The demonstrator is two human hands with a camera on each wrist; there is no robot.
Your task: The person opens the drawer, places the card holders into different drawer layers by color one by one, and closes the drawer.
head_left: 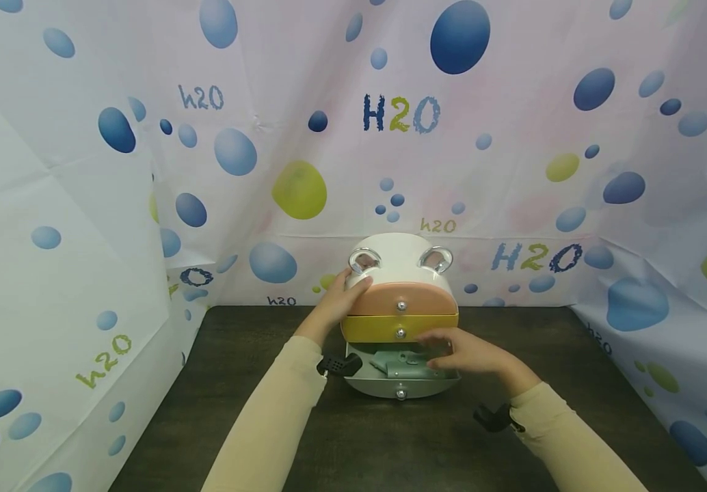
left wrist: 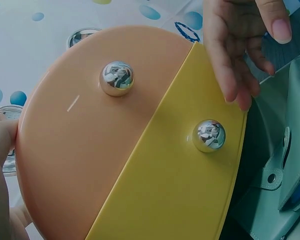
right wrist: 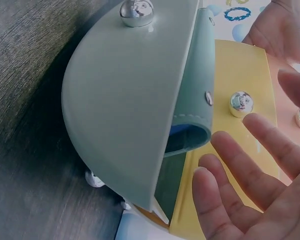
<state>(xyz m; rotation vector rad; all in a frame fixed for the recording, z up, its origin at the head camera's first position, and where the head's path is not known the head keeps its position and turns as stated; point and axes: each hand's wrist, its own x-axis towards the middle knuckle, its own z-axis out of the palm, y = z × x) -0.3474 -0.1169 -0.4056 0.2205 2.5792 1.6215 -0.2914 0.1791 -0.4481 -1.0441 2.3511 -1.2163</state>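
Observation:
A small drawer cabinet [head_left: 394, 256] with a white top and two ring-shaped chrome ears stands at the back of the table. Its peach drawer [left wrist: 90, 130] and yellow drawer [left wrist: 175, 160] are closed. The grey-green bottom drawer [right wrist: 120, 95] is pulled out, with a green snap-button pouch [head_left: 411, 365] inside, blue showing in its opening. My left hand [head_left: 339, 301] rests against the cabinet's left side, the thumb near the peach drawer's edge. In front of the yellow drawer's right part, above the pouch, my right hand [head_left: 467, 352] has its fingers spread and holds nothing.
The dark wooden table [head_left: 415, 444] extends in front and to both sides. A white curtain [head_left: 353, 171] printed with blue and green drops hangs close behind the cabinet and along both sides. Each drawer has a round chrome knob [head_left: 401, 395].

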